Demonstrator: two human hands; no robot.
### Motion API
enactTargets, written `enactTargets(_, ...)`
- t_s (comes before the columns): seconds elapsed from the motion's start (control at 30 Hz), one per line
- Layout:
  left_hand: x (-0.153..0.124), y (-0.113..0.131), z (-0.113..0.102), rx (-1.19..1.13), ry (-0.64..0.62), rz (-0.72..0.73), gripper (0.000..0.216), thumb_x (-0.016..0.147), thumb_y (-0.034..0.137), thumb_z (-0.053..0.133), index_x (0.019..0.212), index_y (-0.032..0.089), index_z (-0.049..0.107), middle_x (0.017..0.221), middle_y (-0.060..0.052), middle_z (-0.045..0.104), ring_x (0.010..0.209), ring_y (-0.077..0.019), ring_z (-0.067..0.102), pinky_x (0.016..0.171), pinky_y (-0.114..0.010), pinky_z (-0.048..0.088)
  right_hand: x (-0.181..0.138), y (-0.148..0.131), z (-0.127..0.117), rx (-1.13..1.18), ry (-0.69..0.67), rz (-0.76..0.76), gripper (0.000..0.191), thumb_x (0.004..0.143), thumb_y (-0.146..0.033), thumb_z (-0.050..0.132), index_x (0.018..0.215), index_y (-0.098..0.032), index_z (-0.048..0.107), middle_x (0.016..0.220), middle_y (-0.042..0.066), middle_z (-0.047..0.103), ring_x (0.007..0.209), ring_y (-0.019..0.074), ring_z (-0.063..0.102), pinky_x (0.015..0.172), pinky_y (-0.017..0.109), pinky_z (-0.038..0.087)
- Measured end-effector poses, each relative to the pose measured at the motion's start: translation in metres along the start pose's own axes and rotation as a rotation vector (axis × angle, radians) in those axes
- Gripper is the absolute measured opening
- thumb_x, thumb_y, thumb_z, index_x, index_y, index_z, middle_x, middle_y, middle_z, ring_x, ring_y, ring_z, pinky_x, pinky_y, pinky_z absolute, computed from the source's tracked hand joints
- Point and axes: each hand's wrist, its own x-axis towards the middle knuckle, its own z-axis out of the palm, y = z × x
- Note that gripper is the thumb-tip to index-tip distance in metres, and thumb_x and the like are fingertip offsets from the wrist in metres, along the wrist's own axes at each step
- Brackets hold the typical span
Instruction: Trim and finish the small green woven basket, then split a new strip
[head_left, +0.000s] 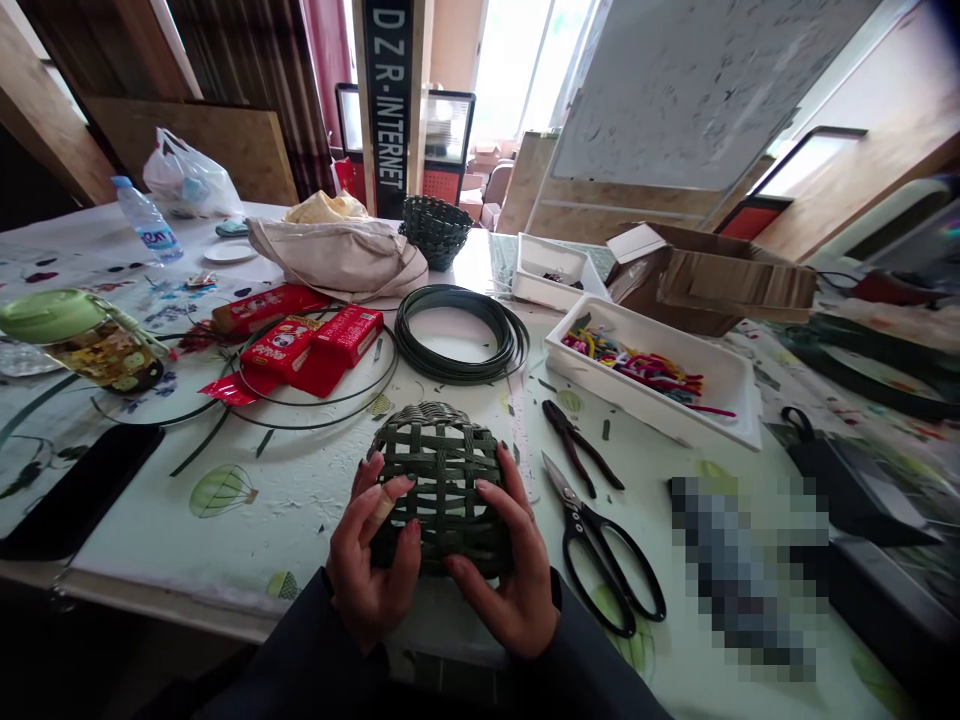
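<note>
1. Far left: one clear jar with a green lid and one flat black phone-like slab; the slab lies by the near edge of the pale printed tabletop. Bare surface lies open between slab and left hand.
2. Left of centre, farther back: at least three red printed packets, overlapped by thin loops of strip.
3. Left hand: fingers bent round the left side of the workpiece. Thumb and forefinger tips are set apart, both against the weave.
4. Centre: workpiece, one dark green basket of woven flat strips, held near the front edge. Its open-grid face points toward the person; the denser weave is at the far top. No clear long axis can be told.
5. Behind it: one dark green coil of flat strip, with a narrow gap between; beyond that, a second dark green woven basket, mouth up.
6. Right hand: fingers curved round the right side, thumb low and apart from the forefinger, gripping the workpiece.
7. Right: one pair of dark-handled pliers and one pair of black-handled scissors, the scissors near the right hand, tips pointing away and leftward. Two white rectangular trays stand farther back.
</note>
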Motion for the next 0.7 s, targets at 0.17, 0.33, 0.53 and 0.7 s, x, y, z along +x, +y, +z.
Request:
enactTargets(0.17, 0.003, 0.000, -0.001, 0.094, -0.057, -0.005, 0.064, 0.078, 0.000, 0.056, 0.136, 0.019, 0.039, 0.109, -0.010, 0.067, 0.131, -0.0299, 0.042, 0.103, -0.056, 0.038, 0.004, 0.001, 0.000, -0.008, -0.007, 0.003, 0.061, 0.079, -0.019, 0.064, 0.134, -0.026, 0.039, 0.156, 0.006, 0.018, 0.142, 0.0304, 0.018, 0.112, 0.049, 0.028)
enactTargets(0.33, 0.009, 0.000, -0.003, 0.053, -0.087, -0.066, 0.061, 0.081, 0.004, 0.057, 0.136, 0.021, 0.039, 0.132, -0.015, 0.055, 0.125, -0.0287, 0.049, 0.100, -0.050, 0.045, 0.009, 0.003, -0.001, -0.019, -0.004, -0.004, 0.062, 0.078, -0.020, 0.066, 0.133, -0.025, 0.039, 0.155, 0.009, 0.021, 0.141, 0.0313, 0.022, 0.112, 0.050, 0.027)
enactTargets(0.53, 0.035, 0.009, -0.005, -0.030, -0.152, -0.223, 0.060, 0.085, 0.013, 0.055, 0.140, 0.023, 0.033, 0.140, -0.014, 0.047, 0.133, -0.0274, 0.039, 0.108, -0.051, 0.033, 0.014, 0.002, -0.002, -0.006, -0.015, 0.001, 0.058, 0.077, -0.020, 0.065, 0.129, -0.022, 0.040, 0.155, 0.010, 0.020, 0.141, 0.0309, 0.020, 0.113, 0.049, 0.026)
enactTargets(0.7, 0.054, 0.015, -0.008, -0.146, -0.195, -0.359, 0.053, 0.089, 0.017, 0.051, 0.139, 0.025, 0.034, 0.143, -0.011, 0.045, 0.136, -0.0241, 0.036, 0.110, -0.044, 0.032, 0.012, 0.001, -0.003, 0.037, -0.024, -0.014, 0.057, 0.075, -0.019, 0.066, 0.126, -0.025, 0.041, 0.154, 0.009, 0.020, 0.142, 0.0324, 0.018, 0.112, 0.052, 0.026)
